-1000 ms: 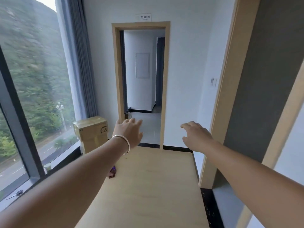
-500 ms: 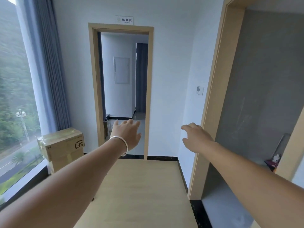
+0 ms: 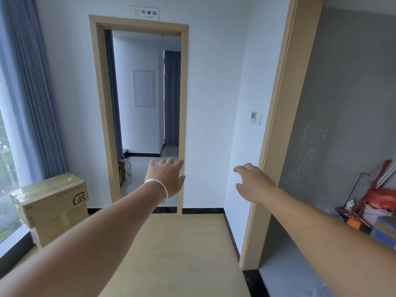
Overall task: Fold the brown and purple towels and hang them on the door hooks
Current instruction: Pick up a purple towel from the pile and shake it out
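Neither the brown towel nor the purple towel is in view, and I see no door hooks. My left hand (image 3: 167, 176), with a silver bangle on the wrist, is stretched forward with fingers apart and holds nothing. My right hand (image 3: 255, 181) is also held out ahead, fingers loosely spread and empty. Both hover above the far end of a light wooden table (image 3: 182, 254). Ahead stands an open doorway with a wooden frame (image 3: 184, 116).
Stacked cardboard boxes (image 3: 51, 206) sit at the left by the window and blue curtain (image 3: 27, 86). A wooden frame post (image 3: 278, 129) borders a grey alcove on the right holding a red mop and buckets (image 3: 372, 202).
My view has swung to the right: the window has slid out at the left and the grey alcove with its clutter has come in. Both hands stay outstretched and empty.
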Available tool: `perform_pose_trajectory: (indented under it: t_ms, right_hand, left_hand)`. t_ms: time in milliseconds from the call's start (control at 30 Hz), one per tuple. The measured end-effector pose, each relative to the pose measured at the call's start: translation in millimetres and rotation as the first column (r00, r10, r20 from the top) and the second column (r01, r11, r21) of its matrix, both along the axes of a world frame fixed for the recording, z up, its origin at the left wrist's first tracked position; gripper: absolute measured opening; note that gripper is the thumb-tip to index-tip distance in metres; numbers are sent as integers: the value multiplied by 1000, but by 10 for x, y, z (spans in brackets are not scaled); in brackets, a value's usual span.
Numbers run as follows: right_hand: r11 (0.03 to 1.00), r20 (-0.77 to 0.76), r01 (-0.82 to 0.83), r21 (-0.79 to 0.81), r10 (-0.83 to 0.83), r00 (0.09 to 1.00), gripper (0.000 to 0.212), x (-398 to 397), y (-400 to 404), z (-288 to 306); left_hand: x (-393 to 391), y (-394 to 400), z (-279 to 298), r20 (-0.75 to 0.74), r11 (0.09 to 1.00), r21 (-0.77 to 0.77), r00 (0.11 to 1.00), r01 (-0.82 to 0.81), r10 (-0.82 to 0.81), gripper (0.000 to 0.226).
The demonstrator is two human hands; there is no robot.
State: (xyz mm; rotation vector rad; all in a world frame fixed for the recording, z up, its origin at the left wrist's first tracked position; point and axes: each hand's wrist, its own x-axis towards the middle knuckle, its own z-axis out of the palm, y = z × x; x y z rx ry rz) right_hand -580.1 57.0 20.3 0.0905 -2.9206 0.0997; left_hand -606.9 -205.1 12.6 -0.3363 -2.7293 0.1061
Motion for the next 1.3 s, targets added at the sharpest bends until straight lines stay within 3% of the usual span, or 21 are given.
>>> perform_pose_trajectory:
  t_ms: [700,1300]
  right_hand:
    - [998,6,-14,-58,15,1000,54,-2861,808,-28]
    - [996,15,75,-40,-74,997,57,-5480,580,-68]
  left_hand:
    - [-2789,798,41,12,999,-40,999,-33,34,42]
    - [-5680,723,-45,17,998,-1,998,61,-61,54]
